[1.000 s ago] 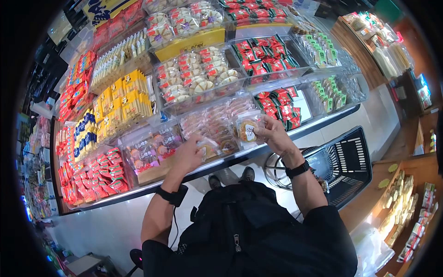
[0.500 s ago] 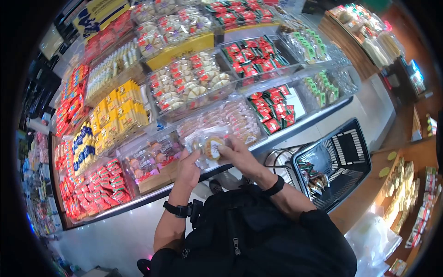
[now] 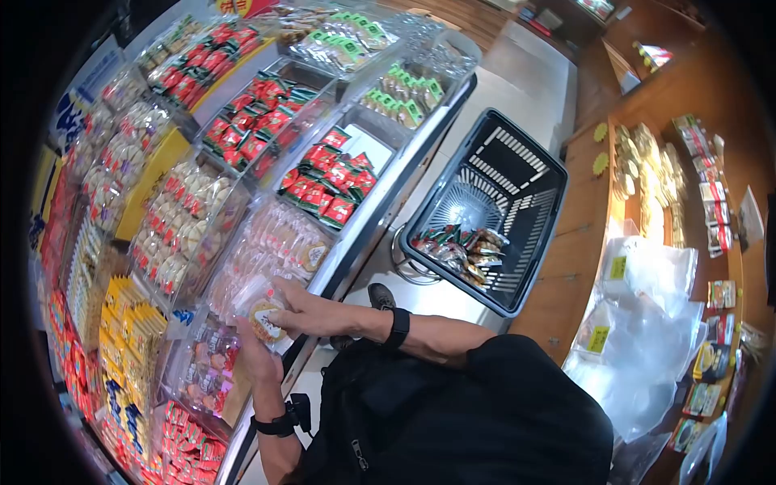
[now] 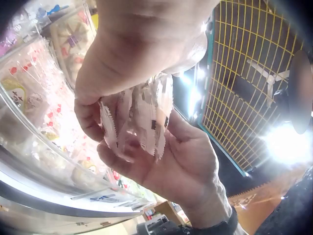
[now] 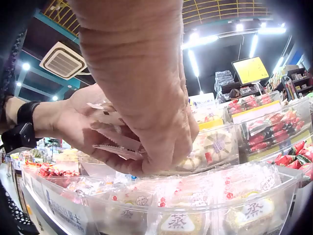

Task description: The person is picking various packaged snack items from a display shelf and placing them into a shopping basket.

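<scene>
Against the front edge of the snack shelf [image 3: 356, 230], at about 8 o'clock in the head view, your two hands meet over a small stack of clear-wrapped pastry packets [image 3: 264, 314]. Your left hand [image 3: 257, 356] lies underneath, palm up, fingers curled round the stack's lower side; the left wrist view shows several packets [image 4: 137, 120] standing on edge side by side, their crimped, saw-toothed seams fanned out across that palm. Your right hand [image 3: 311, 314] comes in from 3 o'clock and closes over the top of the same stack, thumb and fingers pinching it; in the right wrist view its fingers [image 5: 161, 132] wrap the packets' edges [image 5: 115, 142] against the left palm. So both hands are clamped on the stack, pressed together with the packets between them.

Just behind the hands, at 11 o'clock, is the clear bin [image 3: 271, 242] of the same pale round pastries. Red-wrapped sweets [image 3: 327, 182] fill the bin beyond it at 1 o'clock. Well apart, at 2 o'clock, a black shopping basket [image 3: 533, 174] stands on the floor with a few wrapped snacks [image 3: 457, 246] lying in its near corner.
</scene>
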`<action>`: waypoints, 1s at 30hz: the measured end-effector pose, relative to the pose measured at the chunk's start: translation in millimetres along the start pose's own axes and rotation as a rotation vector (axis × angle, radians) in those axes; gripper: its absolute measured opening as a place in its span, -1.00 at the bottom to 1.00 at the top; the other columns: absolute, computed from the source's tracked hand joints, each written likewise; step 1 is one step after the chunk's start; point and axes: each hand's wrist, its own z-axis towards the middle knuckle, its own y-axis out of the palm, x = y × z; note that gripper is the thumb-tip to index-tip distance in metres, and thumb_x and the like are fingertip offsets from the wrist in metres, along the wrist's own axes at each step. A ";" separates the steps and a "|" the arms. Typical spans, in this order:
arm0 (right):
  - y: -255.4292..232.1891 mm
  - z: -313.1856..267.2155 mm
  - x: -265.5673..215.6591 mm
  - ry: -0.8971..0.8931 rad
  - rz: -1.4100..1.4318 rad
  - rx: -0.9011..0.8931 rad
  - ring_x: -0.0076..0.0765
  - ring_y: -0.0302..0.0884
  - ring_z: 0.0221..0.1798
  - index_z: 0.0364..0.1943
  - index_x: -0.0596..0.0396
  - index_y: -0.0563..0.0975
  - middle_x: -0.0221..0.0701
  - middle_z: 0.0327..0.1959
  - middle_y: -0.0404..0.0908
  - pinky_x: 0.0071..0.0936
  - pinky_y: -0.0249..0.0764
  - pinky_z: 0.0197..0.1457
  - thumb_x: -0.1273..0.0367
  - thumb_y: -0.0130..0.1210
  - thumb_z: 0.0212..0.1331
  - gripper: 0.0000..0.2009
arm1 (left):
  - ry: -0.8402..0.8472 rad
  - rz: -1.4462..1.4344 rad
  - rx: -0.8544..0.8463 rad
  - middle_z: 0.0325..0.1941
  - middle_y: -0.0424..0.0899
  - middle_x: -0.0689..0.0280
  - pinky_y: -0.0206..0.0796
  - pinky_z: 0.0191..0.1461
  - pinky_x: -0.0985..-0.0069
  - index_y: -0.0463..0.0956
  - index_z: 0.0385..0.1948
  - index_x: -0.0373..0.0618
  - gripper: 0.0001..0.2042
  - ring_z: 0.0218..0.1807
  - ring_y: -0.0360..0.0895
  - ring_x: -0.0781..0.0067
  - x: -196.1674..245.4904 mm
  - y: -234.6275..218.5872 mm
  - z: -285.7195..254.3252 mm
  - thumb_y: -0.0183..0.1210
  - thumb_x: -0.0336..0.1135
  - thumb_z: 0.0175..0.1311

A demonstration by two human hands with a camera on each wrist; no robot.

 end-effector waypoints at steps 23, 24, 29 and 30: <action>-98.4 -124.5 -50.8 0.065 0.352 0.415 -0.48 0.48 0.01 0.10 0.20 0.32 -0.37 -0.06 0.50 -0.52 0.44 0.06 0.36 0.41 -0.09 -0.36 | -0.007 0.464 -0.819 0.30 0.22 0.06 0.16 0.32 0.31 -0.19 0.40 -0.25 -0.08 0.31 0.25 0.23 -31.7 129.0 7.7 0.14 0.16 0.24; -108.1 -132.8 -50.9 0.068 0.394 0.438 -0.48 0.48 0.01 0.10 0.20 0.33 -0.37 -0.05 0.50 -0.52 0.45 0.06 0.37 0.40 -0.08 -0.37 | -0.053 0.421 -0.846 0.32 0.15 0.07 0.14 0.33 0.29 -0.21 0.41 -0.23 0.00 0.35 0.17 0.20 -44.6 125.8 15.5 0.22 0.21 0.15; -193.6 -187.3 -41.4 -0.030 0.343 0.753 -0.39 0.57 -0.02 0.07 0.22 0.37 -0.29 -0.04 0.54 -0.38 0.54 0.09 0.43 0.32 -0.03 -0.47 | -0.052 0.521 -0.723 0.17 0.28 0.15 0.24 0.20 0.45 -0.09 0.39 -0.24 -0.20 0.17 0.29 0.32 -43.5 129.9 21.0 0.14 0.01 0.28; -213.4 -193.4 -42.3 -0.051 0.322 0.841 -0.36 0.60 -0.07 0.04 0.25 0.38 -0.28 -0.07 0.56 -0.35 0.58 0.04 0.43 0.29 -0.02 -0.50 | -0.078 0.515 -0.690 0.17 0.29 0.15 0.24 0.19 0.46 -0.07 0.39 -0.24 -0.23 0.17 0.30 0.34 -42.5 126.5 22.4 0.13 -0.04 0.30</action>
